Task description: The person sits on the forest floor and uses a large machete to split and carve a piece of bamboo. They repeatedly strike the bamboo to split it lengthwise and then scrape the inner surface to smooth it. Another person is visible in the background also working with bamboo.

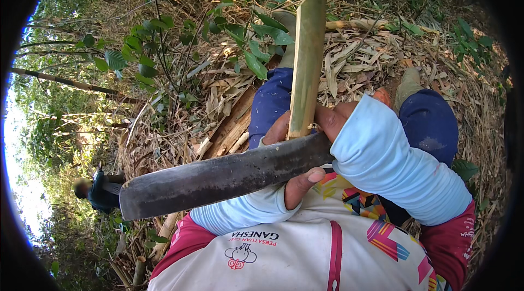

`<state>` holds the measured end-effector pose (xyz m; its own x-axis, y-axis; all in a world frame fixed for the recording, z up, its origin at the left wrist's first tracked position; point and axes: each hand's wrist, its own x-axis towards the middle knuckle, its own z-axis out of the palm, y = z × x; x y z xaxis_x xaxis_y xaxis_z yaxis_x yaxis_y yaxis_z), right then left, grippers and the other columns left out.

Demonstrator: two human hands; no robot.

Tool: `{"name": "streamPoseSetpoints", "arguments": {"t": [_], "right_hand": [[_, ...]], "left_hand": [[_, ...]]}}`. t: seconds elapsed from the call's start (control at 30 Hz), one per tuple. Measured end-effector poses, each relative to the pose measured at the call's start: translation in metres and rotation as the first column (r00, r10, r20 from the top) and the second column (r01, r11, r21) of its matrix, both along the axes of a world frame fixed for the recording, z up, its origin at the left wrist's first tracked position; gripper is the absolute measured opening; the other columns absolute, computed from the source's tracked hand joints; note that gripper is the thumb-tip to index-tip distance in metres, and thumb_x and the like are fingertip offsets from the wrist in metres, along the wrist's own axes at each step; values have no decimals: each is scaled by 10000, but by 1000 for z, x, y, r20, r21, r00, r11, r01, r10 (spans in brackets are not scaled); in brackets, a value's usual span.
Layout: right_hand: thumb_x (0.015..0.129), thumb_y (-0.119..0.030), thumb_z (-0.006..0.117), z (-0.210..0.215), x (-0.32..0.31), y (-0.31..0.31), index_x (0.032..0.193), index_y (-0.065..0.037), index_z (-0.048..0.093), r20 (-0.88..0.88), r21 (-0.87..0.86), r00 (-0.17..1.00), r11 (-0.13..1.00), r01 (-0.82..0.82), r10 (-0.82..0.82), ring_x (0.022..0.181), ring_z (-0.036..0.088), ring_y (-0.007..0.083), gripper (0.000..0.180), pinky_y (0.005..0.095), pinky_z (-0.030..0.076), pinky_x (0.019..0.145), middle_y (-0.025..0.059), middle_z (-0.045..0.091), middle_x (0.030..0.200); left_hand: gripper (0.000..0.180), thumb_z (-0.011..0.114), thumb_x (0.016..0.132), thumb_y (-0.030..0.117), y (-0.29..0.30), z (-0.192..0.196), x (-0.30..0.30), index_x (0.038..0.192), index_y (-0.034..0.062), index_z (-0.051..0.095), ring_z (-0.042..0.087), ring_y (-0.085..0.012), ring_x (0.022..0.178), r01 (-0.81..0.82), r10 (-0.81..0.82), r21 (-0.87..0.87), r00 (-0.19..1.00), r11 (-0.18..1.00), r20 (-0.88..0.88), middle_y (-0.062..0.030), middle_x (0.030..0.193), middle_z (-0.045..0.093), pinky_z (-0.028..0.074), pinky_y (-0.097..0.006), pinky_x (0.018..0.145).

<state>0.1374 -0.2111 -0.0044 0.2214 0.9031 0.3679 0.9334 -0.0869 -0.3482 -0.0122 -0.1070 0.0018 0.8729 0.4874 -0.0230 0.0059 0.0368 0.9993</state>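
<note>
A wide, dark machete [226, 174] lies slantwise across the front of my body, its broad end out to the left. My right hand [331, 120] is closed at the blade's right end, where the handle is hidden by the hand and sleeve. A split piece of green bamboo [308, 56] points away from me, its pale cut edge showing, its near end meeting the blade. Partly behind the blade, my left hand [302, 186] is wrapped round the bamboo's near end; its thumb and some fingers show, the palm does not.
My legs in blue trousers [431, 122] spread either side of the bamboo. Dry leaves [355, 67] and a split, weathered log [232, 127] lie on the ground. A leafy green plant [256, 40] rises ahead. Far left is another person [102, 190].
</note>
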Motion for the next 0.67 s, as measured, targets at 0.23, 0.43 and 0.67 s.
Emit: {"name": "streamPoseSetpoints", "arguments": {"t": [0.23, 0.43, 0.67], "right_hand": [[734, -251, 597, -2, -3, 1, 1136, -152, 602, 66, 20, 995, 997, 71, -72, 520, 521, 206, 414, 449, 294, 470, 9, 489, 603], [760, -250, 584, 0, -3, 3, 1136, -141, 601, 31, 26, 996, 996, 82, -83, 526, 528, 203, 392, 450, 291, 473, 9, 502, 618], [771, -246, 577, -4, -1, 3, 1123, -149, 602, -10, 19, 998, 998, 63, -62, 542, 553, 221, 366, 475, 308, 478, 15, 516, 622]], "left_hand": [[920, 792, 749, 386, -2, -9, -1, 1389, -42, 288, 586, -143, 954, -77, 76, 36, 997, 996, 16, -95, 1104, 579, 471, -291, 846], [832, 798, 742, 363, -6, -8, 2, 1346, -3, 358, 515, -79, 578, -123, 124, -70, 992, 990, 14, -41, 792, 577, 417, -216, 502], [808, 805, 732, 354, -6, -5, 5, 1326, 20, 371, 501, -97, 503, -111, 118, -190, 993, 975, 22, -54, 735, 557, 405, -227, 418]]}}
